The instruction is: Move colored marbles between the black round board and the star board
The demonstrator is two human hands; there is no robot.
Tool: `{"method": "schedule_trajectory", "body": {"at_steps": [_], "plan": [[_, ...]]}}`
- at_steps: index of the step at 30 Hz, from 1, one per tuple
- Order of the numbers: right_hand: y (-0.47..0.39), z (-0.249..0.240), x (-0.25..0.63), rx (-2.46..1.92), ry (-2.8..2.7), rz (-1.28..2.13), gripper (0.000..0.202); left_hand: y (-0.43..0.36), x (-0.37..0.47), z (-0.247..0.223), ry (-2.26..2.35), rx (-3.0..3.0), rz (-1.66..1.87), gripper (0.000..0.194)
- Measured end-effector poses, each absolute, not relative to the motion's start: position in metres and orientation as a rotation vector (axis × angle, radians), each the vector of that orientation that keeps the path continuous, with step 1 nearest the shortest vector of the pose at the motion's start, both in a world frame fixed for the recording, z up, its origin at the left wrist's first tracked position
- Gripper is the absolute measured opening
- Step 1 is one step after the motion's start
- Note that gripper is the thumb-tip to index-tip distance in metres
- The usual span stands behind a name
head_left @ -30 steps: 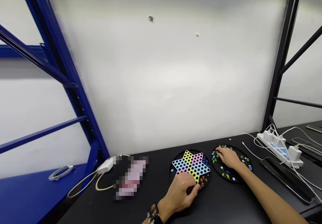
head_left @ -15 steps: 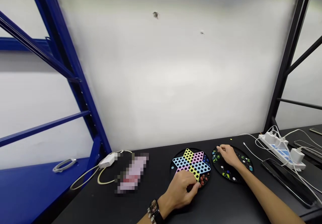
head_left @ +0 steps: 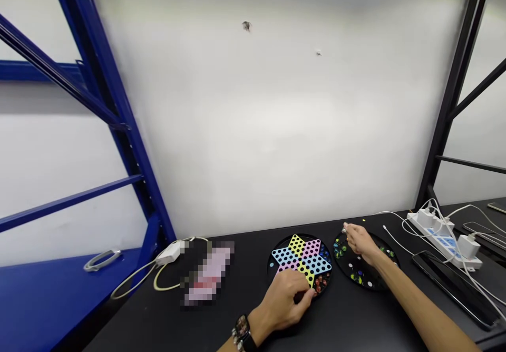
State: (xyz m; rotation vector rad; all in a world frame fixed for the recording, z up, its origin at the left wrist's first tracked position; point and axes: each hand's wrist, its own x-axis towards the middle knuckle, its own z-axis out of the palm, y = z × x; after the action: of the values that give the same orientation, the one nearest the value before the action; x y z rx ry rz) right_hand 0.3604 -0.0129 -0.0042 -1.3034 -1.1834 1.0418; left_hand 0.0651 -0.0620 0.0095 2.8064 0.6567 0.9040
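Observation:
A Chinese checkers board point(head_left: 299, 261) with a coloured star full of holes lies on the black table. Blue marbles point(head_left: 324, 252) and red marbles point(head_left: 322, 283) sit in its rim pockets. My left hand point(head_left: 285, 300), wearing a watch, rests at the board's near edge with fingers curled in; whatever is inside them is hidden. To the right is a black round tray point(head_left: 366, 282) of loose green, white and other marbles. Over its far left part my right hand point(head_left: 361, 242) is closed, a small white marble point(head_left: 344, 230) pinched at the fingertips.
A white power strip point(head_left: 446, 241) with chargers and cables stands at the right, beside a black phone point(head_left: 454, 289). Left of the board lie a blurred pink packet point(head_left: 209, 275) and a white adapter point(head_left: 169, 253) with its cable. Blue rack posts point(head_left: 130, 130) rise at the left.
My right hand has lifted slightly and turned, its fingers drawn together, and a white marble now shows at the fingertips. My left hand has stayed in place.

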Motion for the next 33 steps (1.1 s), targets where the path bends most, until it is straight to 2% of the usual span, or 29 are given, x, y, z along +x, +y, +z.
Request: {"method": "schedule_trajectory", "body": {"at_steps": [3,7,9,12,15,17,24,33], "plan": [[-0.01,0.002,0.358,-1.071,-0.814,1.276,0.039,-0.062,0.065,0.009,0.673,2.814,0.894,0.033],[0.005,0.003,0.336,-1.092,-0.792,1.322,0.037,-0.064,0.065,0.01,0.667,2.809,0.896,0.031],[0.019,0.003,0.317,-1.202,-0.951,1.183,0.042,-0.064,0.065,0.011,0.663,2.797,0.902,0.031],[0.04,0.007,0.28,-1.423,-1.42,0.737,0.046,-0.065,0.065,0.012,0.671,2.789,0.895,0.032],[0.053,0.008,0.245,-1.642,-1.878,0.3,0.043,-0.065,0.064,0.011,0.676,2.795,0.909,0.032],[0.056,0.006,0.228,-1.758,-2.054,0.15,0.037,-0.065,0.063,0.011,0.68,2.801,0.916,0.032],[0.053,-0.002,0.223,-1.776,-2.183,0.04,0.03,-0.064,0.063,0.01,0.683,2.809,0.885,0.03],[0.046,-0.012,0.229,-1.674,-2.115,0.119,0.019,-0.064,0.064,0.009,0.702,2.804,0.856,0.03]]}}
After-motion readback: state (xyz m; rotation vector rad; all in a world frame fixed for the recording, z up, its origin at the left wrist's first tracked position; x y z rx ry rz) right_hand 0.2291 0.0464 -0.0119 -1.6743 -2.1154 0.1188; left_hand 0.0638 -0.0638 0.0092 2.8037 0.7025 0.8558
